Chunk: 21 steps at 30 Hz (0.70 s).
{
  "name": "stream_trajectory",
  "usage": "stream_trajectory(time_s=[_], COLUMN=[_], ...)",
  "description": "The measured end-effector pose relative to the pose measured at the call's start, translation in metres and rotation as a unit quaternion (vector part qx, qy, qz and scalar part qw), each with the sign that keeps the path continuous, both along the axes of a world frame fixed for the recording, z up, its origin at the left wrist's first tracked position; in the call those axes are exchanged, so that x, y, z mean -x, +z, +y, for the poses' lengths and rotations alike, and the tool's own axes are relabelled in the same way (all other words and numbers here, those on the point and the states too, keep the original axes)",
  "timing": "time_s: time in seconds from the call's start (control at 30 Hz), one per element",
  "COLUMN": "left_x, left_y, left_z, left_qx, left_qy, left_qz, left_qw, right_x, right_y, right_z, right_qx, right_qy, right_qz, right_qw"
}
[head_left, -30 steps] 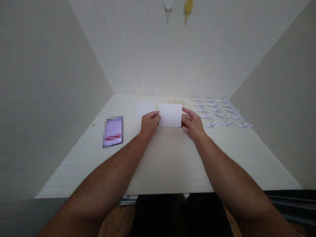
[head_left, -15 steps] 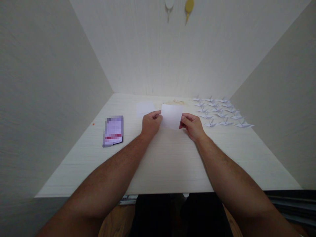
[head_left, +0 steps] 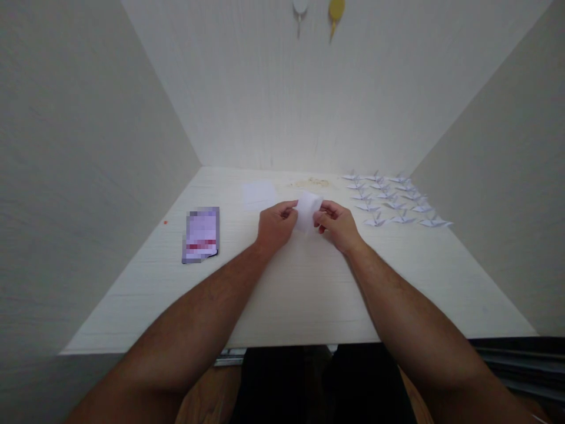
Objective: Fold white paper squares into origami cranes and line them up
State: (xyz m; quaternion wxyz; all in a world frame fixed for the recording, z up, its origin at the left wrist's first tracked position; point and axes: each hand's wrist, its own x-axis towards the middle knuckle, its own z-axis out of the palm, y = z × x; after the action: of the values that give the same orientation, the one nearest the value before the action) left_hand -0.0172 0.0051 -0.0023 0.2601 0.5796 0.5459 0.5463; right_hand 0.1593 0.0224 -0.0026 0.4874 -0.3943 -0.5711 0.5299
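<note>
A white sheet of paper [head_left: 308, 211] is held above the middle of the table, bent over between my hands. My left hand [head_left: 278, 224] pinches its left edge between thumb and fingers. At the opposite edge my right hand [head_left: 336, 222] is closed on the paper, thumb toward me. Behind my left hand more white paper [head_left: 258, 193] lies flat on the table. To the right of my right hand, several folded white paper cranes [head_left: 386, 196] stand in rows.
The white table [head_left: 300, 294] is bounded by walls at the back and both sides. On the left lies a blurred, pale purple flat item [head_left: 201, 234] with a dark edge. A small orange speck [head_left: 165, 222] is near the left wall. White and yellow hooks [head_left: 336, 10] hang on the back wall.
The paper was flat and spread wide between my hands; now it is bent over and narrower. My hands have come closer together.
</note>
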Motion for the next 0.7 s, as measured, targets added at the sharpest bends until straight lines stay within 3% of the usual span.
stream_trajectory(time_s=[0.33,0.47,0.7], left_x=[-0.007,-0.008,-0.008], left_y=[0.007,0.010,0.008], left_z=[-0.008,-0.008,-0.004], left_qx=[0.051,0.054,0.075], left_qy=[-0.120,-0.116,-0.104], left_qz=[-0.104,-0.110,-0.161], left_qw=[0.986,0.986,0.979], right_x=[0.005,0.005,0.006], right_y=[-0.001,-0.003,0.003], right_z=[-0.002,-0.001,-0.008], right_qx=[-0.003,-0.004,0.000], right_qy=[-0.032,-0.039,0.031], right_qz=[-0.029,-0.021,-0.062], right_qw=[0.999,0.999,0.998])
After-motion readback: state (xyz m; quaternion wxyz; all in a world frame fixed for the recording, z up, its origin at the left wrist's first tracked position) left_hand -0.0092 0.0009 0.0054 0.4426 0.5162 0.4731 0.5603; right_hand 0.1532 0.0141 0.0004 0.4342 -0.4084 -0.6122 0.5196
